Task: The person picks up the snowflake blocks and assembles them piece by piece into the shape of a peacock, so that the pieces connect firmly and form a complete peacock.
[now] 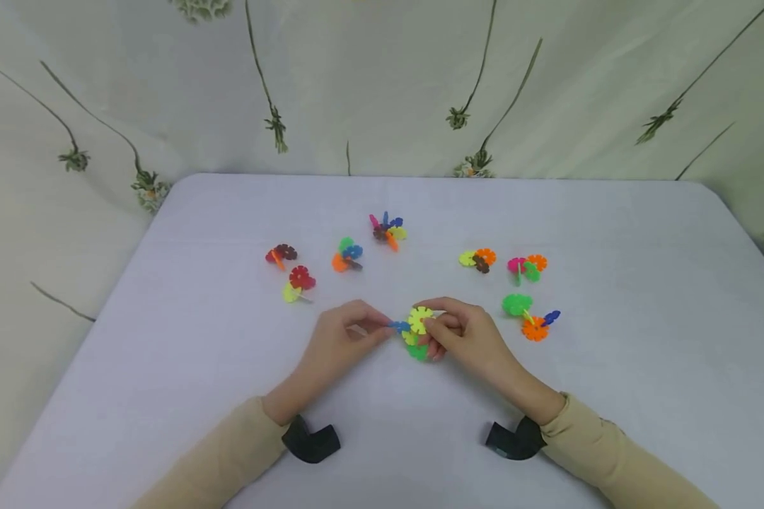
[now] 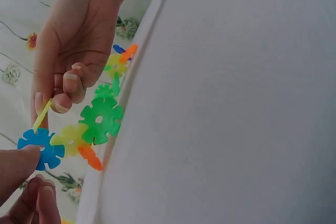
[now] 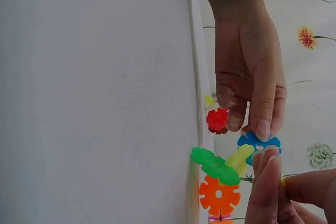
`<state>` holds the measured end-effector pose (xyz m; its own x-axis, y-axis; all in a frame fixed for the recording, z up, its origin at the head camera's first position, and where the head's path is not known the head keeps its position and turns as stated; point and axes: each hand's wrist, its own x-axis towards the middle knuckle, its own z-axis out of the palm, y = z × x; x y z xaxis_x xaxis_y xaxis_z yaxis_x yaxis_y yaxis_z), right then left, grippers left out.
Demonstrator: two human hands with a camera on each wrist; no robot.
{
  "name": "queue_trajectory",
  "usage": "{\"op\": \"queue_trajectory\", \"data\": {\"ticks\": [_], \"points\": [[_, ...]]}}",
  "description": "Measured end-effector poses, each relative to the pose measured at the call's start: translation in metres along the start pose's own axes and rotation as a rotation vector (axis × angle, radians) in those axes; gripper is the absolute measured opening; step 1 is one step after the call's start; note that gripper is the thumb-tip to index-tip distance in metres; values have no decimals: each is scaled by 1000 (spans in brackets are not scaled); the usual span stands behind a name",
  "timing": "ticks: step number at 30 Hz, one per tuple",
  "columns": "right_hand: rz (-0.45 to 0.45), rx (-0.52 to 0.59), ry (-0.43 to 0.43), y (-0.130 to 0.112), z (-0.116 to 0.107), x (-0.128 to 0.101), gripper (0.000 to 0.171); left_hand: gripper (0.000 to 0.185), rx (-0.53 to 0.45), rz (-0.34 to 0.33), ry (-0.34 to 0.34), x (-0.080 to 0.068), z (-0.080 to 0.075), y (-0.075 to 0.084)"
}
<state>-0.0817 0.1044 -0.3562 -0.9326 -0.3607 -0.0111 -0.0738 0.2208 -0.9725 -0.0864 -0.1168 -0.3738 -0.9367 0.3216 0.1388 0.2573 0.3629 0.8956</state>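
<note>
Blue disc (image 1: 400, 326) held btwn L hand (image 1: 340, 343) & R hand (image 1: 474, 339).
L thumb & fingertips, nearly closed, pinched blue disc; R likewise pinched yellow disc (image 1: 420, 320), touching blue. 2nd yellow disc (image 1: 410, 338) & green disc (image 1: 418, 351) hung below, near R fingers. Beyond, on white table (image 1: 643, 339): green/orange cluster (image 1: 531, 317) to R, red/yellow cluster (image 1: 299, 283) to L; farthest, multicolor cluster (image 1: 387, 230).

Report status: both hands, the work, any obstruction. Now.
Left hand pinching blue disc; right hand pinching yellow disc. Discs meeting, full lock unclear. Other disc clusters apart from both hands; no obstruction seen.
</note>
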Motion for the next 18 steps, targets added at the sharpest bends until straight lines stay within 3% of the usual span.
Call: {"op": "queue_trajectory", "data": {"ticks": [3, 8, 18], "points": [[0, 4, 16, 1, 0, 0, 27, 16, 56, 56, 37, -1, 2, 2], [5, 58, 19, 4, 2, -1, 27, 16, 104, 85, 58, -4, 5, 6], [54, 195, 63, 2, 8, -6, 29, 14, 293, 249, 108, -3, 14, 21]]}}
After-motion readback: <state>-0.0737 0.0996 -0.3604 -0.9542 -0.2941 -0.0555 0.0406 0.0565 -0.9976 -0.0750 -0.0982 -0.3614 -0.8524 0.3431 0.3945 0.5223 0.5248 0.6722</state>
